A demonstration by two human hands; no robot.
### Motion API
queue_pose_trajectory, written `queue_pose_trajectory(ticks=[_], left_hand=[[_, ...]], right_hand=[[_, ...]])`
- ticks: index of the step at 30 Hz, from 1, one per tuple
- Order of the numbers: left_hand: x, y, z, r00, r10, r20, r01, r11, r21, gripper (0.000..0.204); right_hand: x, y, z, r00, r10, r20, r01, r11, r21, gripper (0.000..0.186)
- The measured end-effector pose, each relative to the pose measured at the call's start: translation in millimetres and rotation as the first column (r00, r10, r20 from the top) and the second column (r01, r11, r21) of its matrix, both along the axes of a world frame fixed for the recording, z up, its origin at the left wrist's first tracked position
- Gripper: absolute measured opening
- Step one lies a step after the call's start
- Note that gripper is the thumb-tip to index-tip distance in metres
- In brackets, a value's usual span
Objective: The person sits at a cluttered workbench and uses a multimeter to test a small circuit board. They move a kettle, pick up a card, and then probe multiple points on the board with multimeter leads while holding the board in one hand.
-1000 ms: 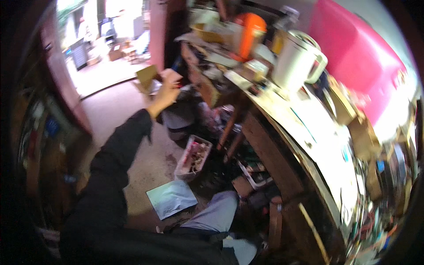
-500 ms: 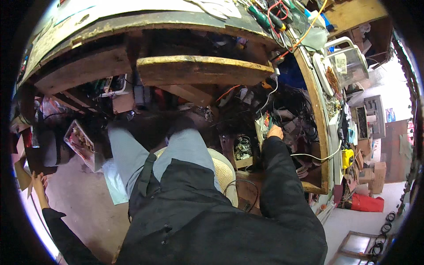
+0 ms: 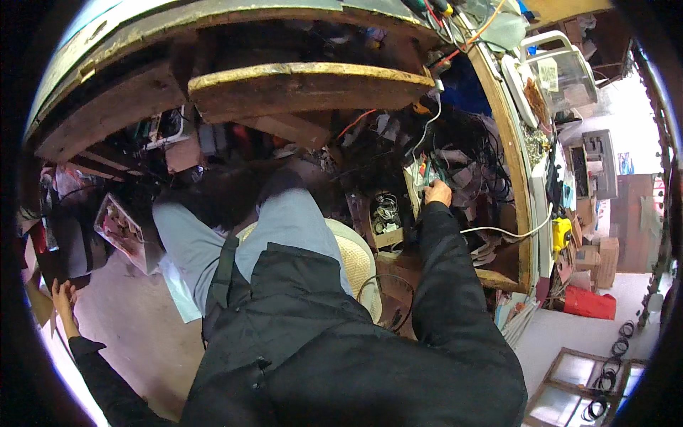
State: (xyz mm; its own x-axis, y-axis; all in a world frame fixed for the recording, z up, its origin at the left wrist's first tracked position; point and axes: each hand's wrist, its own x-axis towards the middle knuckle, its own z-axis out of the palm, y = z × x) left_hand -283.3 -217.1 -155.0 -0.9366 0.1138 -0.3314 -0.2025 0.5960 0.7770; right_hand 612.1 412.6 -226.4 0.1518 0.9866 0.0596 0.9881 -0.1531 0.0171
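- Head view has shifted slightly since earlier; right hand [image 3: 438,193]: fingers curled, grip unclear.
- Red and green tools [image 3: 428,172]: at its fingertips.
- Left hand [image 3: 64,299]: fingers apart, beside cardboard [image 3: 38,302].
- Clear container [image 3: 575,84], right hand's upper right: pale label [image 3: 548,75], unreadable.

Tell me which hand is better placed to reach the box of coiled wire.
Right, probably: the right hand is near this box, while the left hand is far across the view.
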Motion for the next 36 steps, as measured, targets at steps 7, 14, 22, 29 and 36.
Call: queue_pose_trajectory(ticks=[7, 14, 22, 29, 36], left_hand=[[-0.1, 31.6, -9.5, 0.992, -0.098, -0.081, 0.104, 0.992, 0.069, 0.06], [5.8, 19.7, -32.1, 0.986, -0.14, -0.091, 0.149, 0.984, 0.097, 0.044], [4.4, 44.0, -7.5, 0.971, -0.164, -0.174, 0.185, 0.976, 0.111, 0.039], [43.4, 102.5, 29.8, 0.961, -0.178, 0.21, 0.098, 0.934, 0.345, 0.031], [55.4, 39.7, -14.3, 0.99, -0.11, -0.091, 0.13, 0.958, 0.255, 0.031]], right_hand=[[-0.1, 28.1, 11.4, 0.99, 0.093, 0.103, -0.055, 0.945, -0.323, 0.025], [-172.7, -10.6, 153.9, 0.846, 0.322, -0.425, -0.528, 0.395, -0.752, 0.034], [-376.2, -7.3, 310.0, 0.291, 0.956, 0.023, -0.693, 0.194, 0.695, 0.022], [-443.2, 51.5, 301.3, 0.393, 0.895, 0.209, -0.827, 0.244, 0.506, 0.022], [-459.8, 87.4, 308.8, 0.463, 0.877, 0.129, -0.834, 0.382, 0.398, 0.025]])
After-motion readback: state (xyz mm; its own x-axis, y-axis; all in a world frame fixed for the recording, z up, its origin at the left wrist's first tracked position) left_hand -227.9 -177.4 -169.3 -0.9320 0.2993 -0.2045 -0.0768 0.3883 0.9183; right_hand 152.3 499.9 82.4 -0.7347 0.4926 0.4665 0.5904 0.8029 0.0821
